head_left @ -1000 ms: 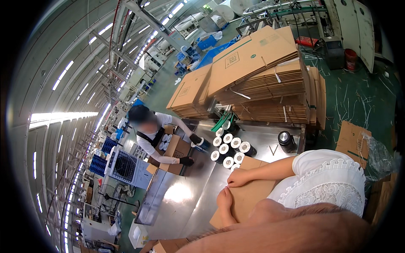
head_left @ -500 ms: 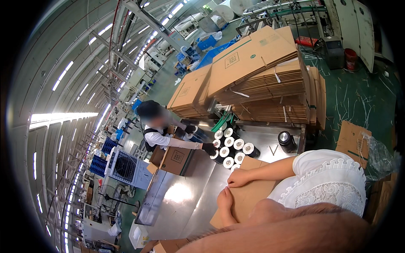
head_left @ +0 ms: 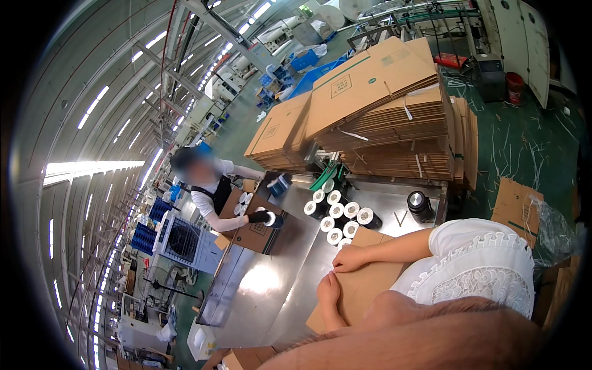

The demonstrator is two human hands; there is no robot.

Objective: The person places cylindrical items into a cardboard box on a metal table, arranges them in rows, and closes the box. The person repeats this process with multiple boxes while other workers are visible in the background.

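Both of my hands rest close together at the edge of a flat brown cardboard piece (head_left: pixel 364 293), fingertips nearly touching. My right hand (head_left: pixel 349 258) is closed with its fingers curled in. Just below it in the picture, my left hand (head_left: pixel 328 288) is closed too, and its forearm is partly hidden. Whether anything small lies within the fingers cannot be made out. Several dark rolls with white round ends (head_left: pixel 336 211) stand grouped just beyond my right hand. Across the table, a co-worker's gloved hand (head_left: pixel 259 217) holds a similar roll (head_left: pixel 274 219) by an open carton (head_left: pixel 251 237).
A metal table (head_left: pixel 277 296) lies under everything. A black flask (head_left: pixel 419 206) stands at its right part. Behind rise tall stacks of flattened cartons (head_left: pixel 394 117). Another roll (head_left: pixel 277 185) lies near the table's far edge. An open carton (head_left: pixel 246 357) sits at the bottom edge.
The co-worker has drawn back to the left, bringing a roll from the group over to the carton. The co-worker's other hand has left the far roll. My hands have stayed in place.
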